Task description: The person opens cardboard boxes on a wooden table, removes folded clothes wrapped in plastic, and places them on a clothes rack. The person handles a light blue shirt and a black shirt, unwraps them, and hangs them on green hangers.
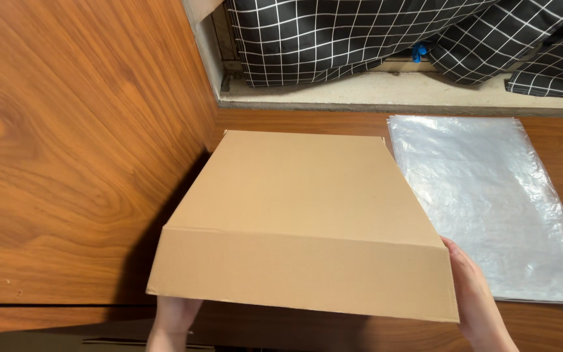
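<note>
The right hand [479, 301] is pressing flat against the near right corner of a closed brown cardboard box [301, 215], palm on the side wall and fingers stretched along it, thumb lying up near the top edge — an open, clasping grip rather than a fist. The left hand [174, 321] is sitting under the box's near left corner; only the wrist and heel of the palm are showing, so the fingers are hidden beneath the cardboard and how far they are curling cannot be told, though the hand is plainly bearing on the underside. Between the two hands the box is spanning the whole gap, its long axis running from one hand across to the other, its near face tipping toward the wearer and its far edge reaching away toward the wall. Both hands are equally close to it, one at each near corner. Just beyond the right hand, to its outer side, a sheet of clear plastic film [496, 202] is lying flat on the wooden tabletop [555, 130], touching or nearly touching the box's right edge. Outward from the left hand a tall wood-grain panel [66, 150] is standing just beside the box's left side. Farther off, past the box's far edge, a black cloth with a white grid [333, 39] is hanging over a pale ledge [386, 91].
</note>
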